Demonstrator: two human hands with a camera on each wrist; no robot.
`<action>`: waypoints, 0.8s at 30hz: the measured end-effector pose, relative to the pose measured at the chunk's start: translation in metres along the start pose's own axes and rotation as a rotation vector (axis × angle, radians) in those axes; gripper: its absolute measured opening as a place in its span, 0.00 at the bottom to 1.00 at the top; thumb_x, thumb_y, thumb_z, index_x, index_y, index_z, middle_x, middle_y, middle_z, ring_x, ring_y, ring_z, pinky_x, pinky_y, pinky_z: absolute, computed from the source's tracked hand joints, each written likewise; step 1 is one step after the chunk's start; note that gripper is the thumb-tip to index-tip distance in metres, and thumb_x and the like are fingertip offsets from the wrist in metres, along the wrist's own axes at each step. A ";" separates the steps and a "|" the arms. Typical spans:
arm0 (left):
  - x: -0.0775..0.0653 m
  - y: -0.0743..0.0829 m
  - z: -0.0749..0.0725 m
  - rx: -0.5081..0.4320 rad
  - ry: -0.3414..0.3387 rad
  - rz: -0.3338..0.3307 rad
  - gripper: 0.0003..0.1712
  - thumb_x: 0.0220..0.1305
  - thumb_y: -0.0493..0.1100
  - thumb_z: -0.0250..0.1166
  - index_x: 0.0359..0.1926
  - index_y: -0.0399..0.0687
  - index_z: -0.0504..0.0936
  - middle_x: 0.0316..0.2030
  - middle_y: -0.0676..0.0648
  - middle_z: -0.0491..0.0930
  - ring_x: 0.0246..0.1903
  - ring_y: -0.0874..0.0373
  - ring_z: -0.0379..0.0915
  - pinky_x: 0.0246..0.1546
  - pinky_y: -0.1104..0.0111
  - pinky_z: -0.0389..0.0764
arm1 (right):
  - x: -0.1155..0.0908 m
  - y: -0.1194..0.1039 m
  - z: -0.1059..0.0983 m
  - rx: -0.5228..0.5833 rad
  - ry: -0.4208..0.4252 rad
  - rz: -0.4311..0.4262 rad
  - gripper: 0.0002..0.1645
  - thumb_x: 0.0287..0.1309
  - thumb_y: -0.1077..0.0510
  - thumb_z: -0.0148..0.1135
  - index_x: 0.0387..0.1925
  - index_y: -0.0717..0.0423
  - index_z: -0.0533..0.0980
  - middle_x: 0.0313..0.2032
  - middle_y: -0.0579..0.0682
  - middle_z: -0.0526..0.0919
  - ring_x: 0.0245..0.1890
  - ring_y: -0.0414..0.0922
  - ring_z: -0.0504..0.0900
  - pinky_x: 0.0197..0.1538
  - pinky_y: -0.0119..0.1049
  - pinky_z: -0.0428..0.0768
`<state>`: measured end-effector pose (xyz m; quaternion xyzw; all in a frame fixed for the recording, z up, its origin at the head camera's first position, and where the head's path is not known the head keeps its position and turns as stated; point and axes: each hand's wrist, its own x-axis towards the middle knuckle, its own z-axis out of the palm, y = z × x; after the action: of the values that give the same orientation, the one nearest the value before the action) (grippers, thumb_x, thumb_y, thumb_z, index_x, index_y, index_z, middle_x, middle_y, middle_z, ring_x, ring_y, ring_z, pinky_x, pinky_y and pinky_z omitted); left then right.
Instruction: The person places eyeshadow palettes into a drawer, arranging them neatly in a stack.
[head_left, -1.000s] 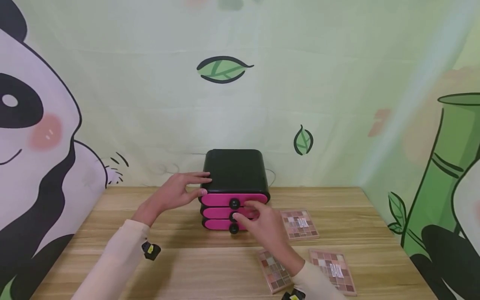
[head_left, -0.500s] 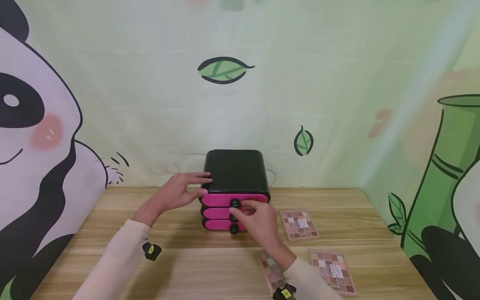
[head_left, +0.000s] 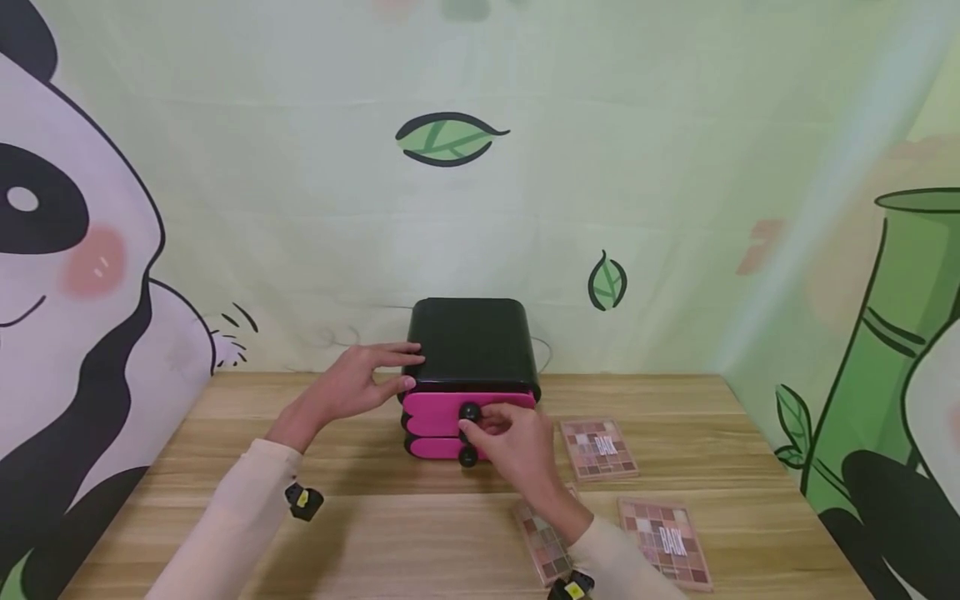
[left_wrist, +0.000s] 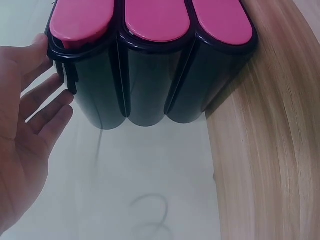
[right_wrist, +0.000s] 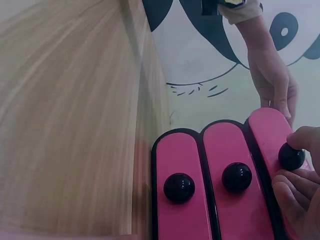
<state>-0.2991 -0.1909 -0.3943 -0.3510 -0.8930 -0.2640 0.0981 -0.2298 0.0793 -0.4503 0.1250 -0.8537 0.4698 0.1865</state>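
A black mini drawer cabinet (head_left: pixel 468 342) with pink drawer fronts stands against the back wall. Its top drawer (head_left: pixel 431 410) sticks out slightly past the two drawers below it. Thumb and fingers of my right hand (head_left: pixel 525 442) pinch the round black knob (right_wrist: pixel 291 156) on that drawer. My left hand (head_left: pixel 356 383) rests on the cabinet's upper left edge, fingers stretched over the top. The left wrist view shows the pink front of the top drawer (left_wrist: pixel 82 20) standing proud of its black casing. The lower knobs (right_wrist: pixel 237 177) are untouched.
Three eyeshadow palettes lie on the wooden table (head_left: pixel 390 542): one right of the cabinet (head_left: pixel 598 450), one nearer the front (head_left: pixel 666 542), and one partly hidden under the right forearm (head_left: pixel 543 546). A panda-print cloth (head_left: pixel 300 167) hangs close behind.
My right hand has closed on the top knob, and the top drawer has come forward a little, covering part of the drawer below. The left hand has stayed in place.
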 end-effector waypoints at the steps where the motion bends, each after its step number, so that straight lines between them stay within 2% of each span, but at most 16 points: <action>1: 0.000 0.000 0.000 0.001 0.000 -0.002 0.23 0.70 0.52 0.67 0.61 0.48 0.84 0.65 0.42 0.78 0.55 0.46 0.82 0.38 0.60 0.81 | -0.002 -0.001 -0.001 0.003 -0.007 0.006 0.21 0.53 0.43 0.78 0.38 0.55 0.88 0.30 0.45 0.90 0.28 0.33 0.85 0.33 0.27 0.84; 3: 0.000 0.000 0.001 0.001 0.002 -0.002 0.23 0.70 0.52 0.67 0.61 0.48 0.84 0.65 0.42 0.78 0.55 0.46 0.82 0.37 0.60 0.81 | -0.006 -0.001 -0.003 0.005 -0.015 0.007 0.21 0.53 0.42 0.79 0.38 0.55 0.88 0.30 0.45 0.90 0.28 0.33 0.85 0.33 0.27 0.84; 7: 0.000 -0.001 0.002 -0.005 0.009 0.001 0.23 0.70 0.51 0.67 0.61 0.47 0.84 0.65 0.41 0.78 0.61 0.44 0.78 0.46 0.53 0.84 | -0.013 -0.005 -0.006 -0.016 -0.019 0.003 0.19 0.51 0.44 0.80 0.37 0.54 0.88 0.29 0.44 0.90 0.27 0.32 0.85 0.32 0.26 0.84; 9: 0.000 -0.001 0.002 -0.006 0.011 0.002 0.23 0.70 0.51 0.67 0.61 0.47 0.84 0.65 0.41 0.78 0.62 0.44 0.77 0.49 0.53 0.84 | -0.016 -0.007 -0.008 -0.014 -0.028 -0.002 0.18 0.51 0.46 0.80 0.36 0.54 0.88 0.29 0.44 0.90 0.26 0.32 0.85 0.32 0.27 0.84; 15: 0.000 -0.001 0.002 -0.002 0.012 0.008 0.23 0.70 0.51 0.67 0.61 0.48 0.84 0.65 0.42 0.78 0.60 0.45 0.79 0.41 0.59 0.81 | -0.028 -0.012 -0.013 0.018 -0.064 0.003 0.15 0.51 0.48 0.80 0.34 0.53 0.88 0.28 0.43 0.89 0.25 0.31 0.85 0.32 0.26 0.84; 22: 0.000 -0.001 0.002 0.001 0.014 0.004 0.22 0.70 0.50 0.67 0.61 0.48 0.85 0.64 0.42 0.78 0.63 0.45 0.76 0.46 0.58 0.82 | -0.040 -0.015 -0.016 0.041 -0.088 0.024 0.16 0.51 0.47 0.80 0.34 0.53 0.87 0.27 0.41 0.88 0.26 0.31 0.85 0.33 0.26 0.84; 24: 0.001 -0.001 0.002 0.002 0.012 0.000 0.22 0.69 0.51 0.68 0.60 0.48 0.85 0.64 0.42 0.78 0.63 0.44 0.76 0.44 0.58 0.82 | -0.042 -0.016 -0.017 0.042 -0.086 0.019 0.16 0.51 0.46 0.80 0.33 0.53 0.87 0.26 0.40 0.88 0.26 0.31 0.85 0.33 0.26 0.84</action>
<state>-0.3005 -0.1901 -0.3959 -0.3492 -0.8928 -0.2651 0.1039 -0.1824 0.0867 -0.4487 0.1410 -0.8520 0.4837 0.1423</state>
